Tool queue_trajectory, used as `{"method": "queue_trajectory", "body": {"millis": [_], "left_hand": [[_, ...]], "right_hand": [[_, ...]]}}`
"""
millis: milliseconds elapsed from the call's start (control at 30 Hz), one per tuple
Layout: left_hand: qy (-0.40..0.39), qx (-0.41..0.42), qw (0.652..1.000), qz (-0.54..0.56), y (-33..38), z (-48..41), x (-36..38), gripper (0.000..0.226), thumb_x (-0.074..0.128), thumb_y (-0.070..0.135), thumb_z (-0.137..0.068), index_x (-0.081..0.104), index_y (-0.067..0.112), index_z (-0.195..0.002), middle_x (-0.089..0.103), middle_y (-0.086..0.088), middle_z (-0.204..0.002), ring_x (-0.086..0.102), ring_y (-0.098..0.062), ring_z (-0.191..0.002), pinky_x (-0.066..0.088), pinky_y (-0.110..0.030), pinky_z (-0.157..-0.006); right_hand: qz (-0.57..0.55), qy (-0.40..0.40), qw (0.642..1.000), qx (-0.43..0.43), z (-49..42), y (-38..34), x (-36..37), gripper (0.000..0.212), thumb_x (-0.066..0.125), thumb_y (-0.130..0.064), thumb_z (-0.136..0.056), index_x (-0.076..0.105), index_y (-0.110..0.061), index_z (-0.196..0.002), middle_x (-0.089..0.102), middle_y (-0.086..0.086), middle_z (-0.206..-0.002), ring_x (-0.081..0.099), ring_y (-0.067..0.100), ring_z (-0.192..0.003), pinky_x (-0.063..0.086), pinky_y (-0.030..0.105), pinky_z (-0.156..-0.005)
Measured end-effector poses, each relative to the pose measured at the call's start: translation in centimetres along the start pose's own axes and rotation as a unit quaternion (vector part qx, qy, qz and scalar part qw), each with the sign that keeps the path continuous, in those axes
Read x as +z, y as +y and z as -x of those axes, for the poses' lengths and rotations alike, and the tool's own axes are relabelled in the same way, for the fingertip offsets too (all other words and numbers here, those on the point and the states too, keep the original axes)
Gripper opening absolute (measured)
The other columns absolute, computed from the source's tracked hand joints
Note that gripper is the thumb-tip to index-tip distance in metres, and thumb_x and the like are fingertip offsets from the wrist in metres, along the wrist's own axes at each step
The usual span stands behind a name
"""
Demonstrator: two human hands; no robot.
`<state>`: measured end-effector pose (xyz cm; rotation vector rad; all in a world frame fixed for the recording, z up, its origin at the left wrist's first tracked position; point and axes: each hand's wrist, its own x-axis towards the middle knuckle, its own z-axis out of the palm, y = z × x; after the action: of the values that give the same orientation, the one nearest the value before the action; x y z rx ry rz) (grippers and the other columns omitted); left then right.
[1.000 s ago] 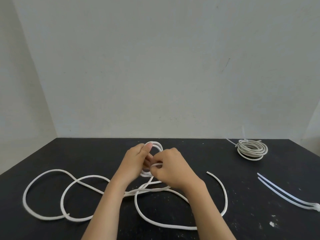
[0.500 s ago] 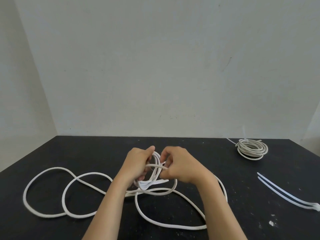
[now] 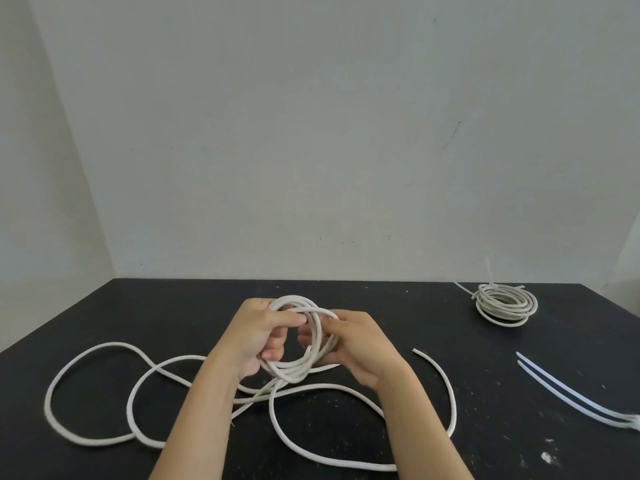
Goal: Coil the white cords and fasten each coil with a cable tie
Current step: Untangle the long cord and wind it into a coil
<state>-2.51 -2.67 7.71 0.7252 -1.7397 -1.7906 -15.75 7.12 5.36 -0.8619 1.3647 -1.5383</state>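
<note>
A white cord point(image 3: 86, 348) trails in loose loops over the black table point(image 3: 519, 393). Part of it is wound into a small coil point(image 3: 313, 344) held upright above the table's middle. My left hand point(image 3: 258, 337) grips the coil's left side, thumb over the top strands. My right hand point(image 3: 356, 344) pinches the coil's right side with curled fingers. The cord's free end point(image 3: 417, 351) lies to the right of my right hand. A finished coil point(image 3: 505, 304) with a cable tie on it sits at the back right. Two loose cable ties point(image 3: 571, 394) lie at the right.
A pale wall stands behind the table's far edge. White specks dot the table surface at the front right.
The coil between my hands has grown by about one more turn and now stands larger. The cord's loose end has been drawn in, and the table loops have shifted slightly.
</note>
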Motion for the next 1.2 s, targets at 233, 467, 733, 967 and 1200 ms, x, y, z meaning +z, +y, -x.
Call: {"method": "queue_trajectory", "body": {"millis": [233,467,733,967,1200], "left_hand": [[-0.007,-0.030,0.999,0.011,-0.6,-0.4,0.6,0.027,0.054,0.017,-0.091,0.049,0.007,-0.066,0.025,0.003,-0.043,0.016,-0.008,-0.033,0.017,-0.015,-0.035],[-0.036,-0.047,0.997,0.042,-0.7,-0.2,2.1,0.037,0.049,0.024,-0.093,0.043,0.013,-0.059,0.022,0.004,-0.044,0.014,-0.008,-0.034,0.014,-0.014,-0.036],[-0.049,-0.081,0.988,0.121,-1.0,-0.5,2.1,0.035,0.045,0.022,-0.091,0.041,0.014,-0.058,0.022,0.007,-0.038,0.014,-0.005,-0.029,0.014,-0.010,-0.033],[-0.010,-0.057,0.996,0.068,-0.6,-0.1,3.2,0.046,0.048,0.037,-0.094,0.042,0.014,-0.054,0.025,0.004,-0.040,0.014,-0.007,-0.032,0.011,-0.013,-0.037],[0.043,0.024,0.998,0.026,-1.1,-0.1,4.6,0.032,0.040,0.029,-0.097,0.051,0.007,-0.076,0.032,-0.003,-0.049,0.024,-0.010,-0.036,0.020,-0.020,-0.039]], "right_hand": [[-0.123,-0.032,0.992,0.005,-0.3,0.0,0.0,0.028,0.042,-0.007,-0.089,0.063,0.007,-0.100,0.054,0.011,-0.065,0.052,0.021,-0.055,0.050,0.039,-0.067],[-0.001,0.172,0.985,0.021,-0.5,-0.4,2.5,0.049,0.054,-0.050,-0.088,0.054,-0.009,-0.060,0.036,-0.006,-0.036,0.030,0.012,-0.035,0.029,0.026,-0.045],[0.077,0.142,0.986,-0.038,0.0,-0.9,1.5,0.030,0.046,-0.021,-0.094,0.057,-0.008,-0.069,0.049,0.003,-0.046,0.039,0.015,-0.036,0.035,0.023,-0.041],[0.145,0.089,0.982,-0.085,0.4,-1.2,1.3,0.040,0.039,-0.024,-0.098,0.069,-0.006,-0.079,0.066,0.003,-0.061,0.057,0.016,-0.044,0.048,0.026,-0.046],[0.227,0.165,0.955,-0.100,0.5,-1.7,1.4,0.062,0.064,-0.060,-0.077,0.044,-0.007,-0.051,0.036,-0.003,-0.042,0.030,0.013,-0.041,0.030,0.021,-0.045]]}}
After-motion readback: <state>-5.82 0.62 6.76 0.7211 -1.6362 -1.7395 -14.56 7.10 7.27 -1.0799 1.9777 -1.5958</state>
